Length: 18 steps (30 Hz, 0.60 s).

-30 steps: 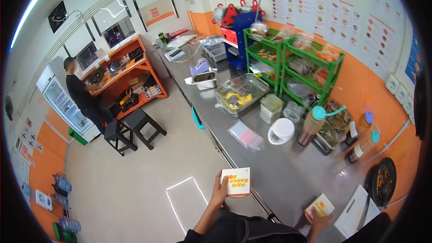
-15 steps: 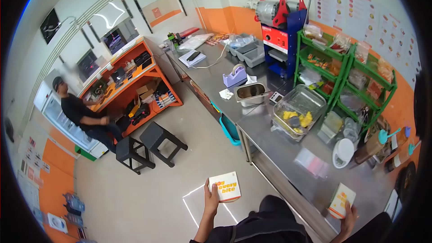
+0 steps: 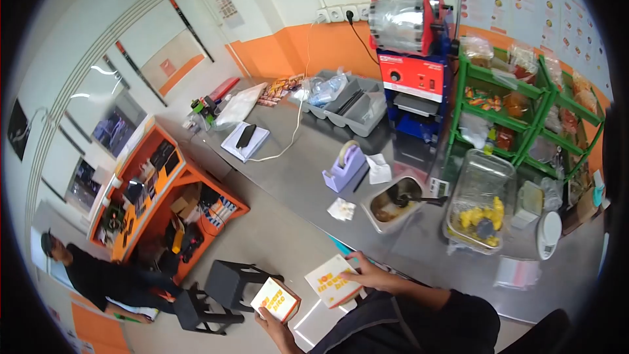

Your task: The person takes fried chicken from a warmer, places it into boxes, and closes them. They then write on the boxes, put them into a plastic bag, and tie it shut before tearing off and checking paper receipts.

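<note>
My left hand [image 3: 276, 329] grips a small white food box [image 3: 274, 297] with orange and yellow lettering and an orange lower edge. A second printed food box [image 3: 327, 279] of the same look is held by my right hand [image 3: 371, 274], its fingers over the right side. Both boxes are in front of my body, close together with a narrow gap. They appear closed, with their printed tops facing up. Beyond the right-hand box, on the steel counter [image 3: 288, 183], stands a metal container [image 3: 376, 216] with a dark-handled ladle [image 3: 411, 198] in brown liquid.
A clear tray [image 3: 455, 216] holds yellow pieces. Behind it are green racks [image 3: 534, 101] and a red-and-blue sealing machine [image 3: 411, 77]. A lilac tape dispenser [image 3: 344, 172] and grey divided bins [image 3: 357, 115] stand farther back. Black stools [image 3: 229, 288] and a person [image 3: 98, 275] are at left.
My right hand has brought its box from the counter's right side over beside the left-hand box. The view has turned right and moved closer to the counter. The person at left leans lower.
</note>
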{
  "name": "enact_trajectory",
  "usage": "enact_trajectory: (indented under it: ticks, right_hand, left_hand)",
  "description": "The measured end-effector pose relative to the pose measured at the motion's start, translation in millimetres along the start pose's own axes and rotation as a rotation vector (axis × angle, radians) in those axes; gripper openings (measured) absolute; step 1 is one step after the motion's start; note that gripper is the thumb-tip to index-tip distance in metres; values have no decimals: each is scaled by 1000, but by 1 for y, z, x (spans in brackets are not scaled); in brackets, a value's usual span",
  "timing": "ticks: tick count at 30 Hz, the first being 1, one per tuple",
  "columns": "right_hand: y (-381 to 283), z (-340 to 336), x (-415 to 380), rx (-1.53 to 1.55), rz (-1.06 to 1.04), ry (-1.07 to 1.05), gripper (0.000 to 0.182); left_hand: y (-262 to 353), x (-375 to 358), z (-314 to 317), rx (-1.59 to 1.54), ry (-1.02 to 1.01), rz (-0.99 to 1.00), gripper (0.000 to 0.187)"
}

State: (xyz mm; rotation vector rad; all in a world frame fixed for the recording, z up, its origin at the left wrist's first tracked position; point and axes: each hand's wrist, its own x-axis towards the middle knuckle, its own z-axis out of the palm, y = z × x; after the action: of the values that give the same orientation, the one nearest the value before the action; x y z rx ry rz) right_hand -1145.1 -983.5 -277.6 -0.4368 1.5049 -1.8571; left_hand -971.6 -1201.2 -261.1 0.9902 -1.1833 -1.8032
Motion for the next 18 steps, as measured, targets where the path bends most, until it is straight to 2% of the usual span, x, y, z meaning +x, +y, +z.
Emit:
enact_trajectory:
  ticks: [1,3,5,7,8,10,11,13,15,17,18]
  right_hand:
    - [4,12,37,23,6,8,56]
    - [10,28,106,-379,-61,235,56]
    - [7,35,177,-482,-237,468,58]
    - [1,33,243,-505,-319,683,50]
    - [-9,29,268,-427,-268,728,47]
    - [-6,19,310,-443,-338,888,40]
    - [-4,13,315,-445,-321,937,40]
    - [-7,4,311,-936,-469,1060,32]
    - [-34,-1,275,-818,-402,1091,31]
    - [-48,-14,248,-836,-176,1350,32]
    - [-46,-28,240,-929,-57,1434,28]
  left_hand:
    - [9,22,3,33,45,15,57]
    - [18,76,16,171,18,34,57]
    - [29,126,60,221,-16,49,56]
    - [11,203,89,209,-133,100,56]
    - [-2,247,102,215,-205,121,56]
    - [-2,299,161,211,-334,51,55]
    - [-7,324,189,215,-397,53,53]
    - [-23,374,241,241,-530,106,51]
    - [-41,417,282,335,-614,113,51]
    - [-58,446,310,415,-658,133,51]
    - [-65,458,321,592,-704,248,50]
